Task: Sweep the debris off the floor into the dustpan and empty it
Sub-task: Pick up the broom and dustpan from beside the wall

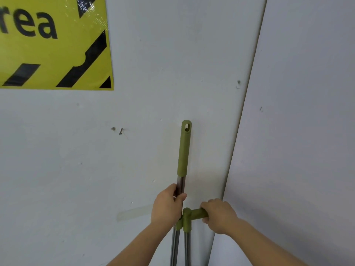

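Note:
A broom handle point(183, 150) with an olive-green grip and a metal shaft stands upright against a pale wall. My left hand point(167, 204) is wrapped around the metal shaft just under the green grip. Beside it stands a second metal pole, the dustpan handle point(187, 217), topped by a green T-shaped grip. My right hand point(219, 215) is closed over the sideways bar of that grip. A green clip joins the two poles below my left hand. The broom head, the dustpan and the floor are out of view.
A yellow and black hazard sign point(53, 45) hangs at the upper left of the wall. A wall corner point(244, 112) runs down on the right, close to the handles. A strip of clear tape point(134, 213) and a small nail point(121, 131) mark the wall.

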`<move>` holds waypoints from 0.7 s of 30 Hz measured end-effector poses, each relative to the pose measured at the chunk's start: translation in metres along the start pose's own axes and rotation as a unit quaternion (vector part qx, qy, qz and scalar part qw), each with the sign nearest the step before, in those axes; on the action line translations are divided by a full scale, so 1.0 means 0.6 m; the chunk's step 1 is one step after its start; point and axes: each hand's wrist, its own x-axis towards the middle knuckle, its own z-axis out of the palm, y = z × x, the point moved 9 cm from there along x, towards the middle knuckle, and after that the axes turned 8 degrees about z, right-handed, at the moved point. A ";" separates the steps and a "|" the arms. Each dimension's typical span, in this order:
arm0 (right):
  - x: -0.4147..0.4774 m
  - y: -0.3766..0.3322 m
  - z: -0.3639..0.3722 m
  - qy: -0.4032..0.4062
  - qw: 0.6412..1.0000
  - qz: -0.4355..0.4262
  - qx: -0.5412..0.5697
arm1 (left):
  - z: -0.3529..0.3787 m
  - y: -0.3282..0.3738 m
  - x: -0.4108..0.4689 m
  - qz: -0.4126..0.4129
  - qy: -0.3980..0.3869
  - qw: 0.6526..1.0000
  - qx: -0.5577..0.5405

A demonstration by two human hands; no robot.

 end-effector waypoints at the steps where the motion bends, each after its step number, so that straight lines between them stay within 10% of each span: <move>1: 0.001 -0.001 0.001 0.004 1.000 -0.005 0.004 | 0.001 -0.001 0.000 -0.001 -0.002 1.000 -0.001; 21: -0.036 -0.003 0.017 -0.019 0.999 -0.030 -0.005 | 0.015 0.002 -0.054 0.004 -0.022 1.000 -0.015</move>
